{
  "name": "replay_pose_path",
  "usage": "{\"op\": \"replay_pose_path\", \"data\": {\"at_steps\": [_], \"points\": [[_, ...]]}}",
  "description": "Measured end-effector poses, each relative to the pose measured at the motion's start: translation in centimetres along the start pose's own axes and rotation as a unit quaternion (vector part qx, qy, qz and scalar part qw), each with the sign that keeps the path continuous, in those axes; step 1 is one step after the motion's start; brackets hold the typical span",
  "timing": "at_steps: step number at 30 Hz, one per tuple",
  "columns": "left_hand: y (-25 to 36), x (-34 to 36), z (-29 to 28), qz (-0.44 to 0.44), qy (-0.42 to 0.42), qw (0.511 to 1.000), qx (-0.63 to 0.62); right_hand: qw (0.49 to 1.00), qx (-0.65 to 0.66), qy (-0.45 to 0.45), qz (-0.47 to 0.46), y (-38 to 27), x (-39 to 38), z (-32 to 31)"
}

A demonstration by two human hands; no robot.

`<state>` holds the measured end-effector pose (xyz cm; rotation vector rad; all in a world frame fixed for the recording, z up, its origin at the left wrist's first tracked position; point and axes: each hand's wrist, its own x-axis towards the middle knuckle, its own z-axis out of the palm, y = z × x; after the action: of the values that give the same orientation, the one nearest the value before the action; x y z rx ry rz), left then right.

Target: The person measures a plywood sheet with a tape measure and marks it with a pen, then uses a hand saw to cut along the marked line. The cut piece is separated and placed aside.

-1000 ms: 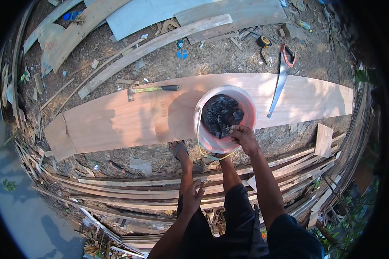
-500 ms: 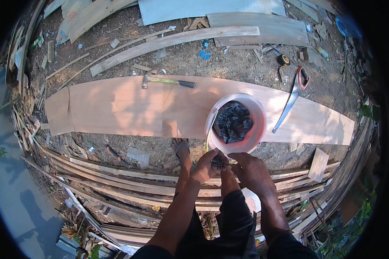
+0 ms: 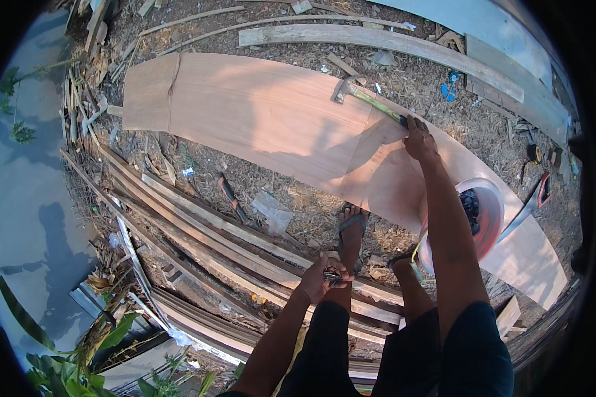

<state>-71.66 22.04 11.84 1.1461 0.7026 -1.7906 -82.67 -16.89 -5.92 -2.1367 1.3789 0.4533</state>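
My right hand [image 3: 418, 140] reaches out over a long plywood sheet [image 3: 258, 116] and closes on the dark grip end of a hammer [image 3: 367, 100], which lies flat on the sheet with its head to the left. Held low near my knee, my left hand [image 3: 319, 279] is closed on a few small dark nails [image 3: 332, 276]. A pale pink bucket [image 3: 495, 221] of dark nails stands on the sheet, partly hidden behind my right forearm. My sandalled foot [image 3: 351, 231] rests on the ground at the sheet's near edge.
A handsaw [image 3: 535, 198] with an orange handle lies right of the bucket. Long boards [image 3: 377, 41] lie beyond the sheet on littered ground. Stacked planks [image 3: 198, 245] run along the near side, with water [image 3: 26, 198] to the left. A small hand tool [image 3: 232, 198] lies on the dirt.
My right hand left the bucket's rim, met the left hand, then stretched out to the hammer. The left hand now keeps the nails. My view has swung to the left.
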Motion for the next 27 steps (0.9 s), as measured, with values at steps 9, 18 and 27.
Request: {"op": "replay_pose_path", "data": {"at_steps": [9,18,27], "points": [[-1.2,-4.0,3.2,0.01,-0.003,0.998,-0.057,0.971,0.183,-0.154,-0.014,-4.0,-14.9,8.1],[-0.1,-7.7,4.0,0.033,-0.156,0.981,-0.107,0.972,0.207,-0.081,0.077,-8.8,-8.7,5.2],[-5.2,-8.1,2.3,0.035,-0.226,0.944,-0.239,0.803,0.55,-0.05,0.222,-10.7,-8.7,7.8]]}}
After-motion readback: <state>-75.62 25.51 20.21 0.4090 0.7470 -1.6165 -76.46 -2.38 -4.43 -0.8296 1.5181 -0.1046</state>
